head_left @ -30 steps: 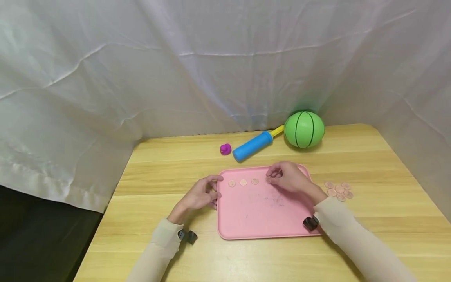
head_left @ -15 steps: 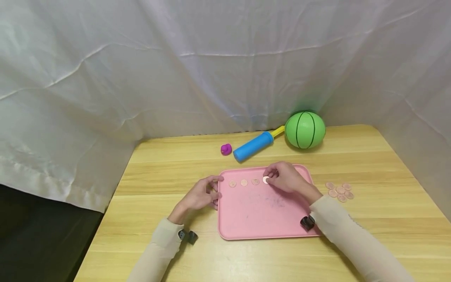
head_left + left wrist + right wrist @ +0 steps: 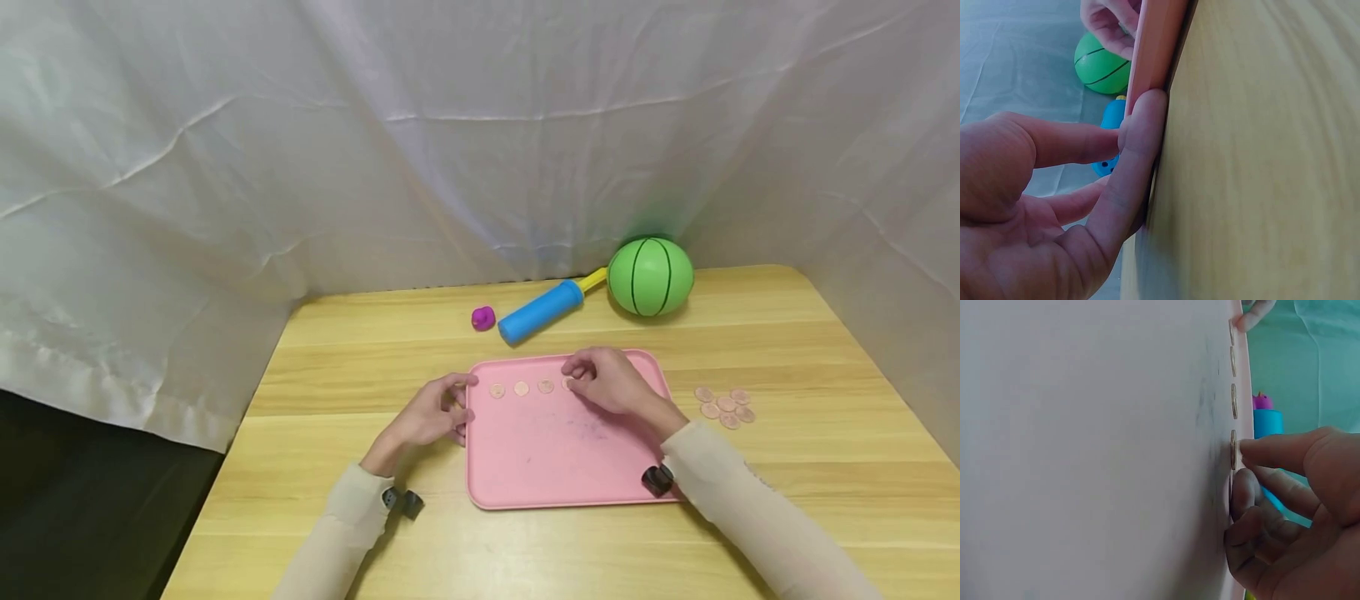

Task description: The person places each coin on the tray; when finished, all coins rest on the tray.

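My left hand (image 3: 424,414) holds the left rim of a pink tray (image 3: 525,505); in the left wrist view, the thumb touches the rim and a finger (image 3: 1132,162) lies along the outer wall. My right hand (image 3: 611,385) is over the tray's far side. Its thumb tip is right at a copper-coloured coin (image 3: 1233,450), which lies flat on the tray, while the other fingers (image 3: 1242,494) curl loosely beside it. Further left, three more coins (image 3: 521,388) continue the same row along the far rim.
Several coins (image 3: 726,405) lie clustered on the wooden table (image 3: 795,517) right of the tray. Behind it are a purple rubber duck (image 3: 483,317), a blue hand pump (image 3: 542,312) with a yellow end, and a green ball (image 3: 650,277). A pale curtain (image 3: 480,167) hangs at the back.
The right hand has moved slightly left and put its coin at the right end of the row. The left hand stays at the tray's rim.
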A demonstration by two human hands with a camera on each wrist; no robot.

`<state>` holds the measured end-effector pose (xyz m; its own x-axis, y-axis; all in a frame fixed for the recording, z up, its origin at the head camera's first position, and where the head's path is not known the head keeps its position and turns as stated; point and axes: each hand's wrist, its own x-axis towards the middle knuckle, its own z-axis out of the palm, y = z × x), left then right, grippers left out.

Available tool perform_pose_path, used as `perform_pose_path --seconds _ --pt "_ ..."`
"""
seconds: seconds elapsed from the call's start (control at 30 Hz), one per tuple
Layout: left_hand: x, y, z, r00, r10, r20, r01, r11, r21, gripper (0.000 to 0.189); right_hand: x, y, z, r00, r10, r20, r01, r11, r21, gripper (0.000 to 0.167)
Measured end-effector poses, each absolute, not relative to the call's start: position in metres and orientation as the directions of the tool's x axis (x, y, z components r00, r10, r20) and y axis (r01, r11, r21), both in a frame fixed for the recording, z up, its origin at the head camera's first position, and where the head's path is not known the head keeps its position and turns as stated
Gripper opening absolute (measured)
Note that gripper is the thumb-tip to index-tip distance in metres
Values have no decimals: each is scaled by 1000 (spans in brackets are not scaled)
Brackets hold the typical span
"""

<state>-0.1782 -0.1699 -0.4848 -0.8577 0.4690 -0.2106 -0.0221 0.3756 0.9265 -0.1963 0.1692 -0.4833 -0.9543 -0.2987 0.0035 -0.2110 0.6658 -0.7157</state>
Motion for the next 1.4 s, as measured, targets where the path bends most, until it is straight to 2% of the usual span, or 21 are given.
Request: perform_pose_path --seconds 0.3,0.57,1.13,1.4 --pt "-177 -169 -483 -856 467 -221 -37 371 928 60 -194 187 -480 -967 -248 50 -209 676 -707 16" --pt "-177 -170 -482 -855 467 -226 -46 366 930 60 -187 212 -472 -957 -288 46 -238 683 -690 20" --pt "-176 -170 -483 -858 459 -230 -60 356 933 61 -168 282 -454 -987 -158 -3 -118 753 -648 33" --pt "-177 -171 -482 -853 470 -226 -45 365 930 61 -158 322 -454 -991 -125 -54 -61 763 -644 28"
